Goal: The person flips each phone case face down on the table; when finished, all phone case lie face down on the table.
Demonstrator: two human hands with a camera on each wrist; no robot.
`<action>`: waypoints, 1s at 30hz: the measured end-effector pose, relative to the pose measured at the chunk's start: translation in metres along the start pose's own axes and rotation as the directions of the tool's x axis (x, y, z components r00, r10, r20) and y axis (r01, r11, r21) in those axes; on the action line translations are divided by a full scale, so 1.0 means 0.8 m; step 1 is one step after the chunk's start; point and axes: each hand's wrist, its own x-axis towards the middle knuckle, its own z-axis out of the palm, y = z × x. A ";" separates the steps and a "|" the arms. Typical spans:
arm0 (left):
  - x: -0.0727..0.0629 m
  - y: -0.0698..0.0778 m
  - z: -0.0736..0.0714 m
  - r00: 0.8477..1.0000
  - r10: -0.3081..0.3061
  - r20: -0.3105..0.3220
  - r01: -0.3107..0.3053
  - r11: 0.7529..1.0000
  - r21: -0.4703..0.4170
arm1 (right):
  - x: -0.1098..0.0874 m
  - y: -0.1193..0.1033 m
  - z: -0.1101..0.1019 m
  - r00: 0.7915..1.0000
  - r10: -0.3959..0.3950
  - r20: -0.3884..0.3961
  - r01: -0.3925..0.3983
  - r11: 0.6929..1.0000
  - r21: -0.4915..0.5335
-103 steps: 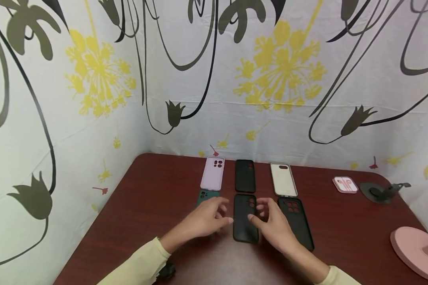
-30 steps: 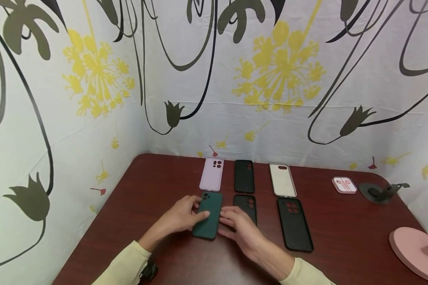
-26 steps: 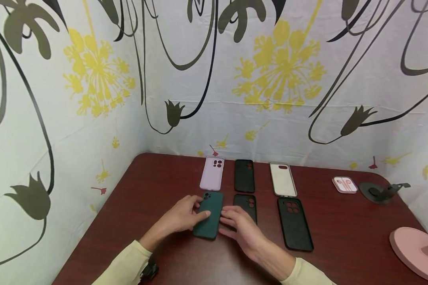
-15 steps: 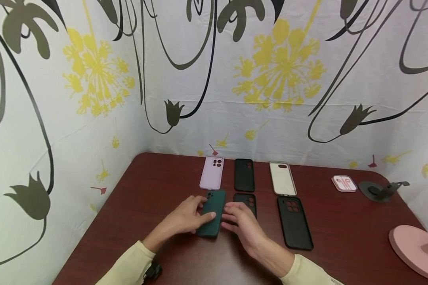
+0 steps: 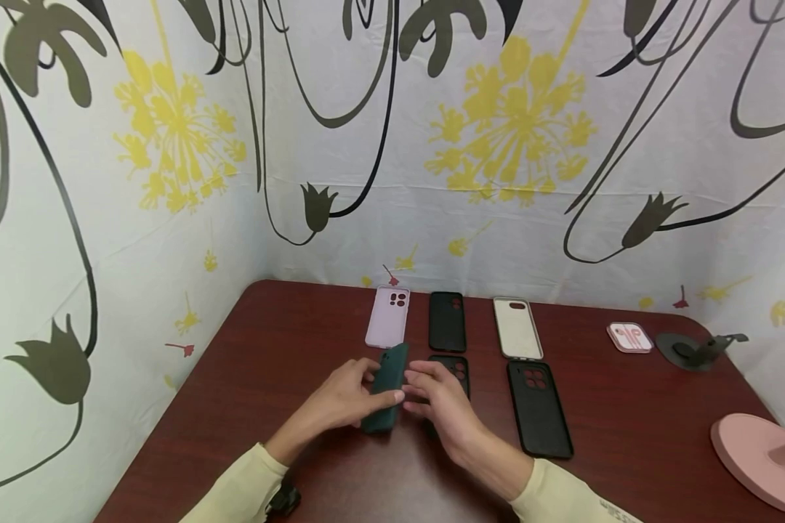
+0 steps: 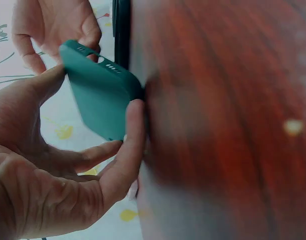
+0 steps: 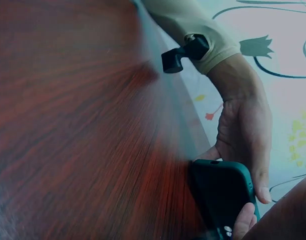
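Note:
A teal phone case (image 5: 389,378) stands tilted up on one long edge, gripped by my left hand (image 5: 343,396) with the thumb across its face. In the left wrist view the thumb and fingers of that hand hold the case (image 6: 95,90) by its opposite long edges, with its slotted bottom end toward the camera. My right hand (image 5: 446,403) is at the case's right side with loosely bent fingers; in the right wrist view a fingertip overlaps the hollow inside of the case (image 7: 220,187). Whether it touches cannot be told. Behind the right hand lies a partly hidden black phone case (image 5: 454,367).
On the dark red table (image 5: 288,327) lie a lilac case (image 5: 387,319), a black case (image 5: 447,323), a cream case (image 5: 518,330) and a larger black case (image 5: 539,414). Farther right are a small white-and-pink box (image 5: 630,338), a dark stand (image 5: 700,352) and a pink round base (image 5: 755,457).
Both hands moved left from the front middle black case. My left hand took hold of the teal case, which has since tipped from lying nearly flat up onto its edge.

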 end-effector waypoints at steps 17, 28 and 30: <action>-0.004 -0.001 -0.012 0.999 -0.025 0.025 0.029 0.985 -0.171 | 0.010 0.006 0.009 0.997 -0.051 0.054 0.051 0.999 -0.003; -0.010 -0.003 -0.012 0.999 -0.028 0.024 0.033 0.971 -0.235 | 0.018 0.021 0.007 0.989 0.023 0.145 -0.012 0.997 -0.079; -0.011 -0.003 -0.013 0.999 -0.019 0.029 0.026 0.966 -0.258 | 0.020 0.023 0.007 0.987 0.034 0.159 -0.021 0.997 -0.077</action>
